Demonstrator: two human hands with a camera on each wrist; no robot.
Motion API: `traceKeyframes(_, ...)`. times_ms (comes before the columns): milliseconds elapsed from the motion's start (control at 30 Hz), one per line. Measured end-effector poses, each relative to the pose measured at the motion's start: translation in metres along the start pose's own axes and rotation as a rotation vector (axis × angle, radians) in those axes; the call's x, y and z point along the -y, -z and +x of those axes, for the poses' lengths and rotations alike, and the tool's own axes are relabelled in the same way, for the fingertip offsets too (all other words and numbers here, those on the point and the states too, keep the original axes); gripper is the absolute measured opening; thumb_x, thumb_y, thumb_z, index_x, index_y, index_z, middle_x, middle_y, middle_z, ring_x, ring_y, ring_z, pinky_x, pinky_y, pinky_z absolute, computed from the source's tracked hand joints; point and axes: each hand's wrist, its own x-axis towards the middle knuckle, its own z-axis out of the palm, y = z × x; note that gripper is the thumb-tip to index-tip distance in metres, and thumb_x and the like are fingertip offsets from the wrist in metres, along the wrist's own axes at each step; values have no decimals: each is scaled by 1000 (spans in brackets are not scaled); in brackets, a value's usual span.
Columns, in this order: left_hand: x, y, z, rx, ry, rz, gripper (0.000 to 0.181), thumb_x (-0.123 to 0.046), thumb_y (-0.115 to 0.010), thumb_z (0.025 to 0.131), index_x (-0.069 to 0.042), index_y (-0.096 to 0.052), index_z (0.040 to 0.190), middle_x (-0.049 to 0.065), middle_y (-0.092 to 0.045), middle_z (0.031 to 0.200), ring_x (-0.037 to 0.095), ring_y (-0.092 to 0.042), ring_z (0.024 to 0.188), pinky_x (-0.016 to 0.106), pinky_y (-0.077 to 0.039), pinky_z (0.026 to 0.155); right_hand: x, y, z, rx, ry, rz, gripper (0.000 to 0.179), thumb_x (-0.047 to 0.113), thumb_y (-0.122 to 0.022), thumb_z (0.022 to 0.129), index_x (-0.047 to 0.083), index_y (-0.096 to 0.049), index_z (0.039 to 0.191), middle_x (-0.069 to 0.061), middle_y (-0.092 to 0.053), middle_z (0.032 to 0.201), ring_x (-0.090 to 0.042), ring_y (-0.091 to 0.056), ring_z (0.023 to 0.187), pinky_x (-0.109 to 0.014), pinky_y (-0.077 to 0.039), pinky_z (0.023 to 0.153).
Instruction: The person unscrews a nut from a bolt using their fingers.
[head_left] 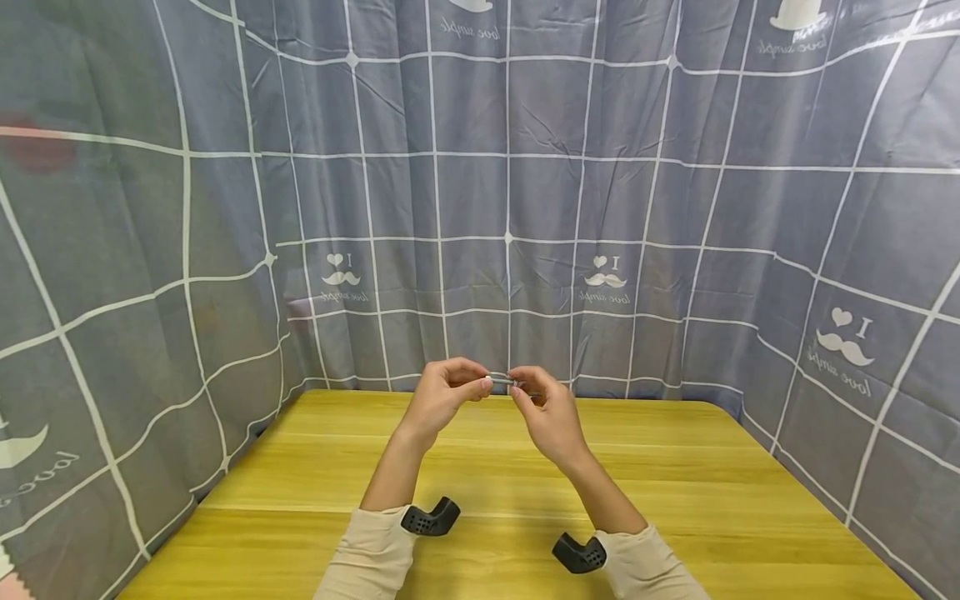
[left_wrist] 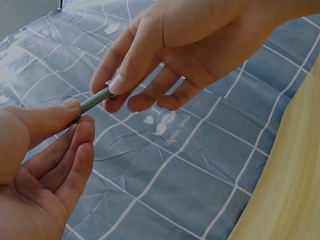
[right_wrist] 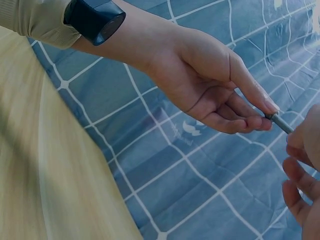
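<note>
Held level above the far part of the table is a thin grey threaded bolt [left_wrist: 94, 101], bridging the two hands. My left hand [head_left: 442, 396] pinches one end between thumb and fingertips; in the right wrist view the left hand [right_wrist: 200, 75] shows its other fingers loosely bent. At the opposite end, my right hand [head_left: 551, 417] grips the bolt with thumb and forefinger. In the left wrist view a small bit of metal shows by the right hand [left_wrist: 165, 50], but its fingertips mostly cover it. Both covered ends of the bolt are hidden.
A yellow wood-grain table [head_left: 495, 475] lies beneath the hands. Grey curtains [head_left: 472, 192] with white grid lines surround it at the back and sides. Black wrist devices [head_left: 431, 518] sit at the beige sleeves [head_left: 371, 554].
</note>
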Motion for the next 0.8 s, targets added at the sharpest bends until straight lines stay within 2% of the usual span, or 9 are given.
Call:
traceKeyframes(167,-1,0,-1,-1,6,4,15,-5,-73,97,7,-73,105,13,-75,94,35,-70,91,39,-58,84,0,0,-1,22,-46,-10,31,13,-70,101,7,-66,131,-9,-72,114,-26,-69,99,-40,-57,78)
traceKeyframes(233,-1,0,-1,-1,7,2,15,-6,-73,97,7,-73,105,13,-75,94,40,-70,93,41,-58,85,0,0,-1,31,-63,-9,27,17,-65,105,6,-68,129,-8,-72,110,-26,-69,98,-42,-57,80)
traceKeyframes(300,-1,0,-1,-1,6,3,15,-6,-73,98,7,-73,105,13,-75,95,40,-70,92,42,-58,85,-1,0,-2,37,-61,-7,25,19,-61,107,3,-70,124,-7,-73,104,-27,-69,97,-44,-57,80)
traceKeyframes(367,-1,0,0,-1,6,1,15,-6,-73,98,7,-74,105,14,-75,94,38,-70,91,42,-59,85,-2,0,-1,34,-41,-9,23,16,-60,108,1,-71,120,-7,-73,101,-28,-70,95,-43,-57,81)
traceKeyframes(467,-1,0,0,-2,4,6,13,-6,-73,97,6,-74,104,13,-75,95,28,-70,88,40,-58,84,-2,1,-1,19,-19,-22,19,12,-63,105,1,-72,118,-7,-73,100,-28,-70,93,-40,-57,80)
traceKeyframes(600,-1,0,0,-3,1,7,14,-5,-73,97,6,-74,104,14,-75,95,32,-70,89,38,-58,84,-1,0,-1,5,-14,-18,18,9,-68,102,1,-71,118,-6,-72,101,-25,-68,92,-39,-56,80)
traceKeyframes(700,-1,0,1,-4,-3,1,15,-5,-73,97,8,-73,104,14,-75,95,37,-70,90,39,-58,84,-1,0,-1,-3,-10,-5,19,6,-69,100,1,-71,118,-6,-71,103,-24,-68,92,-43,-56,81)
traceKeyframes(800,0,0,1,-5,-2,-9,14,-4,-73,97,8,-73,104,14,-75,95,36,-70,90,39,-58,83,-1,0,0,-9,-7,1,24,5,-73,97,3,-70,121,-7,-72,106,-25,-68,93,-46,-56,82)
